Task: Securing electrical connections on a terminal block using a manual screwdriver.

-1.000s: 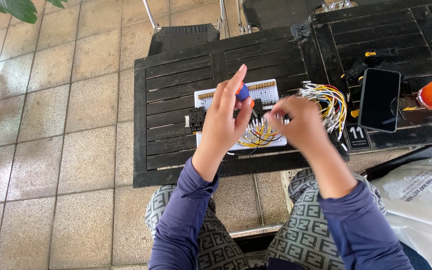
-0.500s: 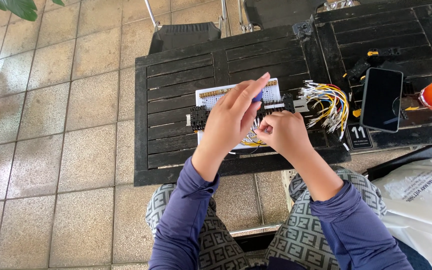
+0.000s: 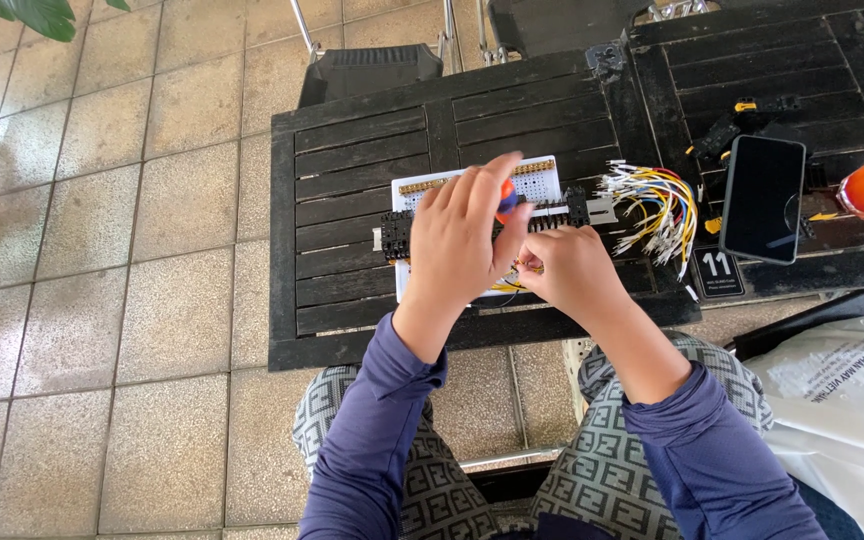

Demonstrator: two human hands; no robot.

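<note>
Left hand (image 3: 462, 235) shifted lower over white board (image 3: 537, 182), orange-blue screwdriver (image 3: 505, 198) between fingers (image 3: 509, 215)

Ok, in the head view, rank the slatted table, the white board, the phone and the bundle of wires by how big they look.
1. Slatted table, by far the largest.
2. White board, though hands cover much of it.
3. Phone and bundle of wires: these look much alike in size, and the wires fan out loosely, so no clear order.

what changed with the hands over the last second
The left hand dropped from a raised, fingers-up pose to lie over the white board, keeping the orange and blue tool. The right hand moved left, close beside it, by the yellow wires. The loose wire bundle, phone and dark slatted table stayed put.
</note>
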